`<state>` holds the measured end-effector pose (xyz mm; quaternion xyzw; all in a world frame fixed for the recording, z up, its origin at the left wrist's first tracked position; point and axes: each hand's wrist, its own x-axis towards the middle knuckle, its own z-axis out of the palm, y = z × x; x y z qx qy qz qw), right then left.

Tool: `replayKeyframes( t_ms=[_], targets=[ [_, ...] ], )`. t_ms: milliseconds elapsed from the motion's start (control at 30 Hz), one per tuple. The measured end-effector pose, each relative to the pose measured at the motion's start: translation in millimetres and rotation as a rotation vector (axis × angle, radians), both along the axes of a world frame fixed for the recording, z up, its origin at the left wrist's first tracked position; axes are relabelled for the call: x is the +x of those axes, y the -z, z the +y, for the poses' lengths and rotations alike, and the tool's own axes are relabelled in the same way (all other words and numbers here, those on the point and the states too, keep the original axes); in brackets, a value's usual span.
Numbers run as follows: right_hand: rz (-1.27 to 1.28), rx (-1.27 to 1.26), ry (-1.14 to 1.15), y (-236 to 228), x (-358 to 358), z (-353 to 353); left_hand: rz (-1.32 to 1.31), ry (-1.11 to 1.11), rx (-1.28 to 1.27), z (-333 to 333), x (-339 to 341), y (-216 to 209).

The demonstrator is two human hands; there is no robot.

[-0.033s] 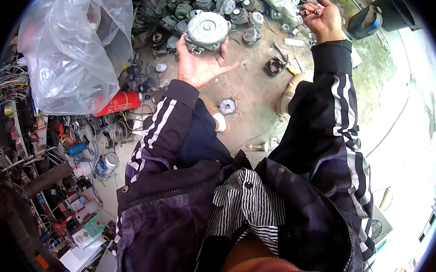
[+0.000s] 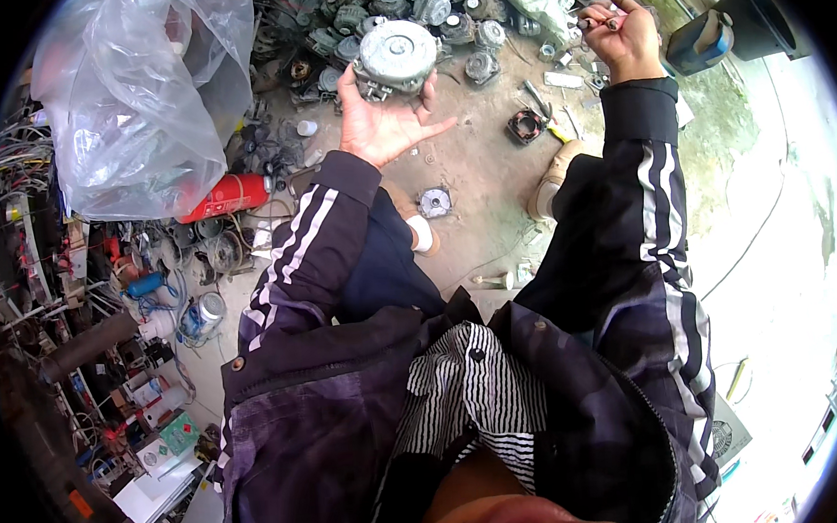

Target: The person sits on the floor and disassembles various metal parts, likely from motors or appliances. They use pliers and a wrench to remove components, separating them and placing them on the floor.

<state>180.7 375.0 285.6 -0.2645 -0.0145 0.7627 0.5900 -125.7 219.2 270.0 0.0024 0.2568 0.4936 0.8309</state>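
A round silver-grey metal motor [image 2: 396,52] rests in my left hand [image 2: 379,131], held up over the floor. The thumb and fingers grip its lower sides, and one finger sticks out to the right. Far right, my right hand [image 2: 633,49] is raised palm up with its fingers curled in. Whatever those fingers hold, if anything, is too small to make out. Between my feet lie a small square fan [image 2: 434,202] with a pale centre and a black fan [image 2: 526,126] with reddish parts. A yellow-handled tool [image 2: 558,133] lies beside the black fan.
Beyond my left hand is a heap of similar motors [image 2: 432,11]. A large clear plastic bag [image 2: 141,106] and a red cylinder [image 2: 230,194] stand at the left, above piled cables and parts. A black bucket [image 2: 754,21] is at the far right.
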Motion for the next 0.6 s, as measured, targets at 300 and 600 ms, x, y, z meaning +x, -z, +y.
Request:
replayKeyframes(
  t_ms=[300,600],
  targets=[
    [-0.471,0.378,-0.104,-51,87,-36,0.355,-0.056,0.057,6,-28,28],
    [-1.738,-0.120,-0.468,223,179,-153,0.245,-0.095,0.000,0,-38,24]
  ],
)
